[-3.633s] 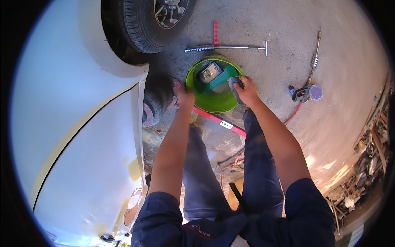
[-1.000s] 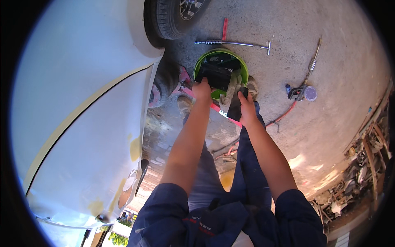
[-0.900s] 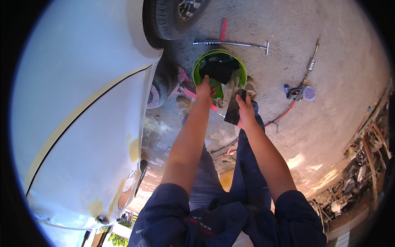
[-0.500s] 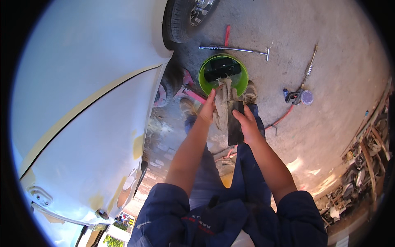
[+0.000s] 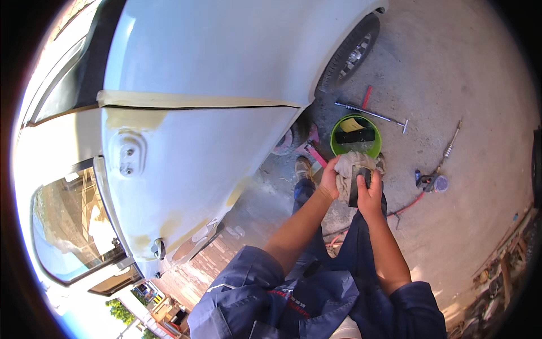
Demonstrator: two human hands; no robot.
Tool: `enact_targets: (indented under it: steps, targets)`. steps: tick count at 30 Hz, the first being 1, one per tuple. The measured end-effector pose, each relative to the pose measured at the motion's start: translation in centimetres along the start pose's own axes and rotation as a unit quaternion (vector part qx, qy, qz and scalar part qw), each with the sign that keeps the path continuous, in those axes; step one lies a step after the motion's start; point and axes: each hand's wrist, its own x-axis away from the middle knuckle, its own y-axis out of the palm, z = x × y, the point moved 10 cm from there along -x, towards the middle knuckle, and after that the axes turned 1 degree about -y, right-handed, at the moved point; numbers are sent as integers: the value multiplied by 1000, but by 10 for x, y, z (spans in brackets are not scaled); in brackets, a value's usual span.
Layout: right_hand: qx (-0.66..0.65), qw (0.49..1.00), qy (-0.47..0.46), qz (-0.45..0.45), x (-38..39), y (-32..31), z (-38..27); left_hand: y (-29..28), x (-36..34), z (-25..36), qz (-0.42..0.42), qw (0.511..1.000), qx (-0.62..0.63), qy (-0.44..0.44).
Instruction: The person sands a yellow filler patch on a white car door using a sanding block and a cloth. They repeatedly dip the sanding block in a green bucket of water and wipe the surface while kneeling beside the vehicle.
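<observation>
My left hand (image 5: 329,181) is closed on a wet-looking greyish rag (image 5: 344,167), bunched up in front of me. Gripped in my right hand (image 5: 370,195) is a dark block (image 5: 353,195), thumb along its face, held against the rag. The rag covers part of the block's far end. Just beyond both hands, a green bucket (image 5: 380,138) stands on the floor near my feet. Inside it are a black block-like thing (image 5: 355,136) and a yellow piece (image 5: 351,125). On my left is a pale car door (image 5: 192,152) with yellowish filler patches.
A car wheel (image 5: 351,53) is at the far side. A T-handled metal rod (image 5: 375,114) lies behind the bucket. To the right, a power tool (image 5: 432,182) rests on the floor with a red hose (image 5: 407,205). A pink jack-like frame (image 5: 315,151) sits beside the bucket.
The view has swung left, showing more of the car. The rag, which hung long, is now bunched up, and the block is pressed up against it. A yellow piece shows in the bucket.
</observation>
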Motion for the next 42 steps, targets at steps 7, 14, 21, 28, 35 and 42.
enact_targets:
  steps: [7,14,21,28,35,42]
  targets:
    - [55,996,-52,52,-11,26,-72,99,81,41,-37,985,-138,97]
    - [-536,795,106,-264,3,109,-240,224,256,142,94,865,-365,332]
    - [-420,861,20,-285,19,119,-325,404,435,213,203,531,-632,527]
    - [-350,855,91,-371,69,174,-285,555,511,231,246,-132,-814,510]
    - [-276,926,-28,-256,41,225,-301,565,501,241,18,-2,-906,422]
    - [-81,950,-302,13,13,209,-399,560,517,318,202,50,-922,326]
